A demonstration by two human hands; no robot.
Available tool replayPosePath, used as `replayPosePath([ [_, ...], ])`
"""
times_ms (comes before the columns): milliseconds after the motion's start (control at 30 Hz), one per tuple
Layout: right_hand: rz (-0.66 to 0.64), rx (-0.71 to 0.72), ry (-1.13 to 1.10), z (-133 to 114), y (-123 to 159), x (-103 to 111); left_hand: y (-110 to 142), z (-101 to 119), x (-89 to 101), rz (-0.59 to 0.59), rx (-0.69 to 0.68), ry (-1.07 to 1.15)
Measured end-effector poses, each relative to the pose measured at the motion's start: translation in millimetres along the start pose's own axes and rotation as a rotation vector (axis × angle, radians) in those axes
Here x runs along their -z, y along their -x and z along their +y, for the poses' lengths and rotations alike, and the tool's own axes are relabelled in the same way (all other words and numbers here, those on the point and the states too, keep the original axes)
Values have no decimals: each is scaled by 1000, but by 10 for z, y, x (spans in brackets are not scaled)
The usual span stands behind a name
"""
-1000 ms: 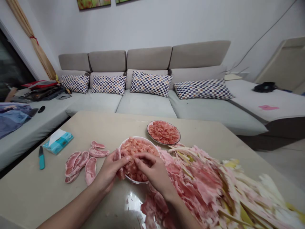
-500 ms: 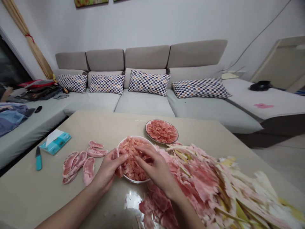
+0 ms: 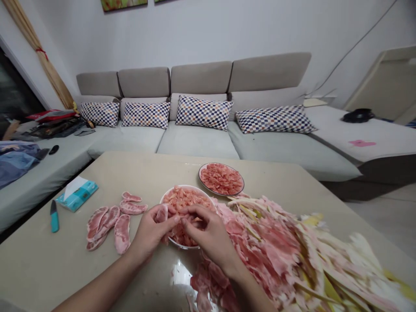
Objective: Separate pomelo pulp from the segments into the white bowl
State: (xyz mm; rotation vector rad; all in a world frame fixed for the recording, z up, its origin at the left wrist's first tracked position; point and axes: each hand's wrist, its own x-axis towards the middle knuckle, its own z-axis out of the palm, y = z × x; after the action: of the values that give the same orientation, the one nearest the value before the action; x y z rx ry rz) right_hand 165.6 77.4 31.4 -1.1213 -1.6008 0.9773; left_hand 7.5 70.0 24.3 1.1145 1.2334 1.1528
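Note:
Over a white bowl (image 3: 182, 247) heaped with pink pomelo pulp (image 3: 190, 198), my left hand (image 3: 151, 227) is closed around a pomelo segment (image 3: 161, 213). The fingers of my right hand (image 3: 208, 232) are pinched together at the same segment, their tips meeting my left thumb; the exact bit between them is hidden. Several unpeeled pomelo segments (image 3: 122, 234) lie left of my left hand. Behind the bowl, a dark-rimmed plate (image 3: 241, 190) carries more loose pulp (image 3: 221, 177). A big pile of pink membranes and peel (image 3: 269, 247) spreads to the right, beside my right forearm.
On the table's (image 3: 146, 167) left part lie a blue tissue pack (image 3: 78, 195) and a small knife (image 3: 54, 216) with a turquoise handle. Beyond the table stands a long sofa (image 3: 195, 141) with checkered cushions (image 3: 204, 112). Clothes (image 3: 19, 160) lie on its left end.
My right hand drew away from the segment with its fingers apart, then came back and pinched at it again. My left hand has kept hold of the segment. The view has shifted slightly.

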Motion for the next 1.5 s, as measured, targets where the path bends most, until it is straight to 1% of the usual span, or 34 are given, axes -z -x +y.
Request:
replayPosePath([
  [167,-52,-114,-124,31,3,-8,6,-41,20,42,-15,-12],
  [300,-101,-144,-201,86,-29,24,-15,-54,24,-3,2,49],
  [367,-81,-141,-190,106,-55,43,-40,-49,13,-23,9,64],
  [467,-33,-147,-152,129,-90,60,-80,-41,-2,-17,3,62],
  [600,21,-147,-108,137,-112,65,-113,-33,-3,-10,4,-9],
  [767,-6,-157,-132,134,-120,70,-143,0,-40,14,-16,-72],
  [867,-31,-196,-215,191,-134,75,-160,8,-56,-9,-17,-73],
  [1000,-102,-294,-401,315,-166,99,-163,-7,-33,-77,-6,-47],
  [1067,-106,-313,-443,343,-179,122,-161,-18,-18,-88,4,-48],
  [1133,-116,-293,-421,327,-181,146,-166,-29,-11,-83,-5,-66],
  [1233,-129,-179,-271,252,-168,166,-183,-33,-24,-63,-44,-119],
  [1300,-100,-76,-149,210,-158,164,-192,-22,-43,-49,-64,-145],
  [1367,-59,-10,-86,197,-154,156,-194,-2,-62,-39,-69,-157],
  [1433,-48,0,-84,213,-157,153,-191,17,-74,-31,-81,-177],
  [1500,-70,-45,-125,244,-165,158,-185,25,-79,-17,-100,-213],
])
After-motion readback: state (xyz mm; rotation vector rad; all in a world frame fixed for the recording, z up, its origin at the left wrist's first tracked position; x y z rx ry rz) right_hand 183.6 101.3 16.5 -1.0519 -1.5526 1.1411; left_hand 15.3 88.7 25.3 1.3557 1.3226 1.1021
